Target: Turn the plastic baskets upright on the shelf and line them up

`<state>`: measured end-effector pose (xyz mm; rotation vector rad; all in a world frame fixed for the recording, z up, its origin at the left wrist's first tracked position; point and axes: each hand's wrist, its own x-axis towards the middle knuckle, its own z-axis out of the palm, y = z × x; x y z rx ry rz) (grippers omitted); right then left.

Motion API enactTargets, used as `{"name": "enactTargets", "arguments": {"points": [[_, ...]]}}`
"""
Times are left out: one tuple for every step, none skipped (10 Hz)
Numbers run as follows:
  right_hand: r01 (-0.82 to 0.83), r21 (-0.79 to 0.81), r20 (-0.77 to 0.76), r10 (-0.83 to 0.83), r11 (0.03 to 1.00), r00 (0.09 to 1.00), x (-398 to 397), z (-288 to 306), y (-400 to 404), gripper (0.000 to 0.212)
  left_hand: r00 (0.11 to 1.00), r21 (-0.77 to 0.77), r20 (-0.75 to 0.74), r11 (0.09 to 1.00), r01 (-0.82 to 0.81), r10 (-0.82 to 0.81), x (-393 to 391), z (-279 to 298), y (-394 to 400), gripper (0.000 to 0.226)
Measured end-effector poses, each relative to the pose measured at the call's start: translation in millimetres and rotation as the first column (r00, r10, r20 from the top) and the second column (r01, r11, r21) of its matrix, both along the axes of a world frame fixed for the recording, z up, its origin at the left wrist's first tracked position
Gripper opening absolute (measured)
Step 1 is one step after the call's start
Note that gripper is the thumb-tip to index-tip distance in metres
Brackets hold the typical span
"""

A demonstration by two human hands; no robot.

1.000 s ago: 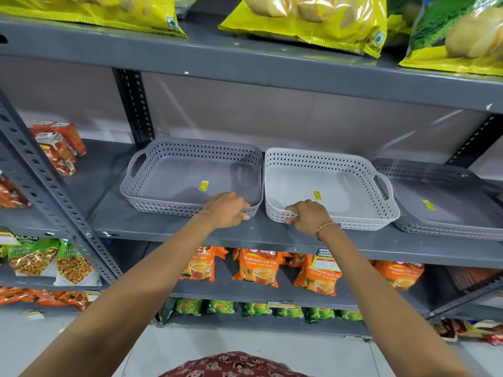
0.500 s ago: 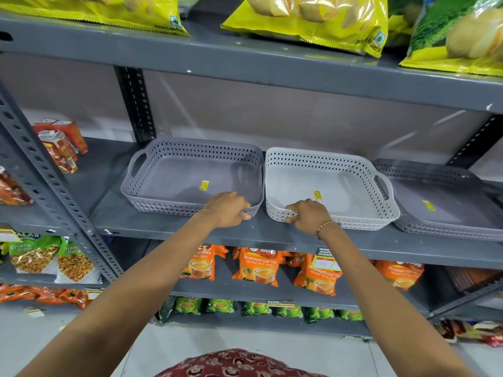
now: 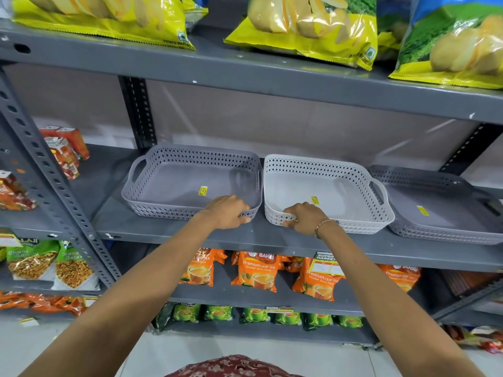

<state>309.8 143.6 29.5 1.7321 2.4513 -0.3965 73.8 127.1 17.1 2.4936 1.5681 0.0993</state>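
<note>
- The flat grey metal shelf (image 3: 174,235) is holding three low plastic baskets with little holes in their sides, all sitting with the open side up.
- The purple-grey plastic basket (image 3: 187,186) is sitting at the left of the white one, with their sides almost touching.
- The left hand (image 3: 227,212) is curling over the front rim of the purple-grey basket, near its right corner, and holding that rim.
- The white plastic basket (image 3: 326,191) is sitting in the middle of the row.
- The right hand (image 3: 304,217) is gripping the front rim of the white basket at its left corner, with the fingers (image 3: 290,215) wrapping the edge.
- The dark grey plastic basket (image 3: 441,210) is sitting at the right of the white one, and its near side is tucking behind the white basket's handle.
- I think the step now is lining up the front edges.
- To do it well, both hands should be sliding the baskets gently until their fronts are matching the shelf edge, keeping them flat so nothing is tipping.
</note>
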Motion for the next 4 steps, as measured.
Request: {"name": "enactTargets", "arguments": {"points": [[0.008,-0.023,-0.004,-0.009,1.000,1.000,-1,4,-2,0.045,1.000,-0.022,-0.009,1.000,-0.005,0.005,0,3,2,0.030],[0.014,-0.030,-0.027,-0.015,0.999,1.000,1,9,-7,0.047,0.999,0.004,-0.035,1.000,-0.023,0.023,2,6,-4,0.041],[0.035,0.059,-0.071,-0.031,0.998,0.997,8,18,-15,0.039,0.994,0.144,0.008,0.984,-0.107,0.107,12,15,-13,0.055],[0.084,0.176,-0.127,-0.062,0.981,0.990,17,20,-22,0.040,0.987,0.211,0.083,0.965,-0.155,0.141,18,16,-17,0.057]]}}
